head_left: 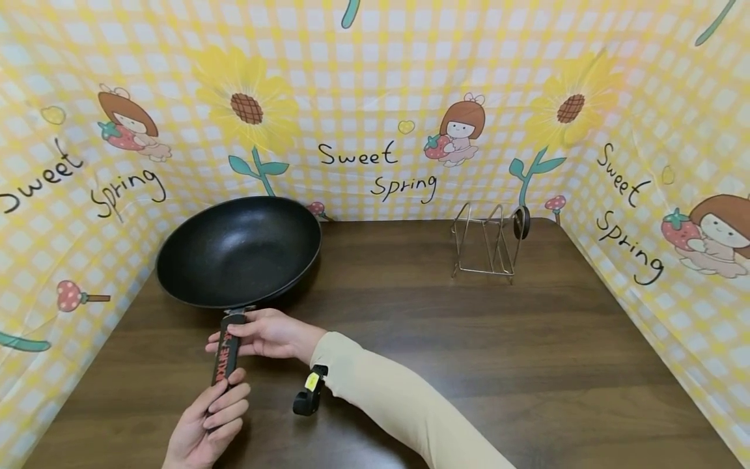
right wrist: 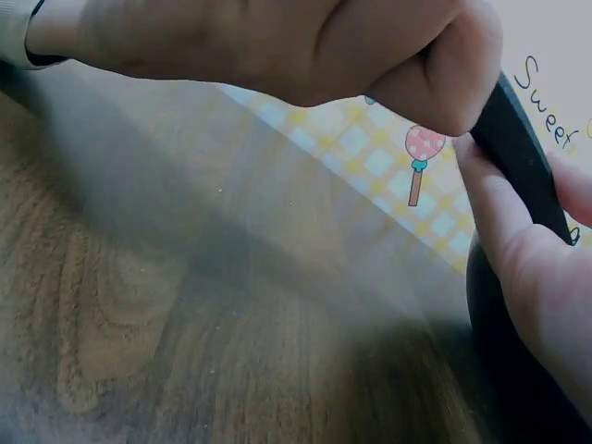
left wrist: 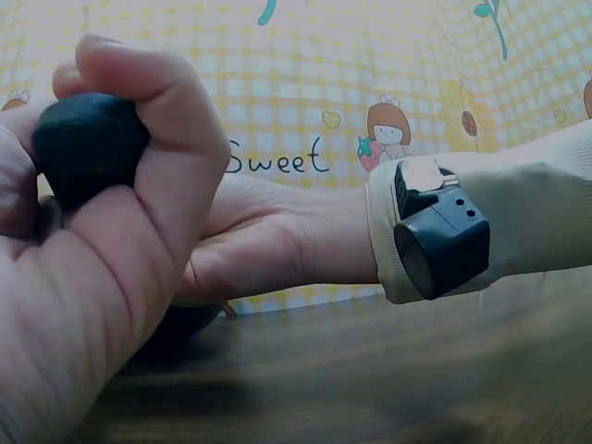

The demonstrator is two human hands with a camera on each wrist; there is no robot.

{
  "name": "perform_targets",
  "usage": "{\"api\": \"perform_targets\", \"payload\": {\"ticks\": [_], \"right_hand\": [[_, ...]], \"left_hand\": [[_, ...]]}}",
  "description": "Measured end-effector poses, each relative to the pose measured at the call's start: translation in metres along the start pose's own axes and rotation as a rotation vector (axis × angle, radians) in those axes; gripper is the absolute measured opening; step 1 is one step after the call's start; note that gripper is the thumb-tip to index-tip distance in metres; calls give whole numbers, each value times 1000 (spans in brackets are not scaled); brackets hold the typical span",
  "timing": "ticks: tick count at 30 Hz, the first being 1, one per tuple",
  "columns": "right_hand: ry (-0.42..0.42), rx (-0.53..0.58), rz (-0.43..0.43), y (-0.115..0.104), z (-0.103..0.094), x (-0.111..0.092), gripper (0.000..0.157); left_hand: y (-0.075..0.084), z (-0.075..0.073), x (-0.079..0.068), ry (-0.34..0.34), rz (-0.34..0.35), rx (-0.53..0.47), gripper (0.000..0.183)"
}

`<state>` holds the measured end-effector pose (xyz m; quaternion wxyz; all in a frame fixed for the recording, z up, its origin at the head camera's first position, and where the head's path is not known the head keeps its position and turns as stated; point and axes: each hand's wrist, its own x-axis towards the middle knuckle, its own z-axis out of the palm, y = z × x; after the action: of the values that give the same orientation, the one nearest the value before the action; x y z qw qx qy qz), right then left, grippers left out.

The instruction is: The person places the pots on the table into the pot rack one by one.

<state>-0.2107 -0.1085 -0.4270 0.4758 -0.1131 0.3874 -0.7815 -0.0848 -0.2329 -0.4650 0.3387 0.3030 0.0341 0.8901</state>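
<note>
A black wok (head_left: pixel 240 251) is at the left of the table, its bowl facing up and its long black handle (head_left: pixel 225 355) with red lettering pointing toward me. My left hand (head_left: pixel 206 420) grips the rear end of this handle, fingers curled round it. Nearer the bowl, my right hand (head_left: pixel 271 334) holds the handle from the right, thumb on top and fingers passing beneath. In the left wrist view the blunt handle end (left wrist: pixel 90 143) pokes out of the left fist. The right wrist view has both hands along the handle (right wrist: pixel 520 153), with the wok's dark side (right wrist: pixel 490 324) below.
A wire rack (head_left: pixel 485 247) stands on the wooden table (head_left: pixel 422 326) at the back right, with a dark round piece (head_left: pixel 521 223) at its right side. Checkered cloth walls (head_left: pixel 363 85) enclose the back and both sides. A black wrist camera (head_left: pixel 309 392) hangs at the right cuff.
</note>
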Motion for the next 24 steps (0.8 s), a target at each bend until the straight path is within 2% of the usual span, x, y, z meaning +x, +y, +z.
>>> {"api": "perform_targets", "payload": {"ticks": [4,10,15,24], "right_hand": [[19,-58,-43,3,3,0,20],[41,-94,-82,2,3,-7,24],[28,-146,-114,-5,9,-15,28],[16,-199,-164,-14,13,-38,31]], "left_hand": [[-1,1,-3,1,5,9,35],[-3,1,-1,-15,-41,123,37],[-5,3,5,-74,-52,175,34],[-17,9,20,-130,-62,222,31]]}}
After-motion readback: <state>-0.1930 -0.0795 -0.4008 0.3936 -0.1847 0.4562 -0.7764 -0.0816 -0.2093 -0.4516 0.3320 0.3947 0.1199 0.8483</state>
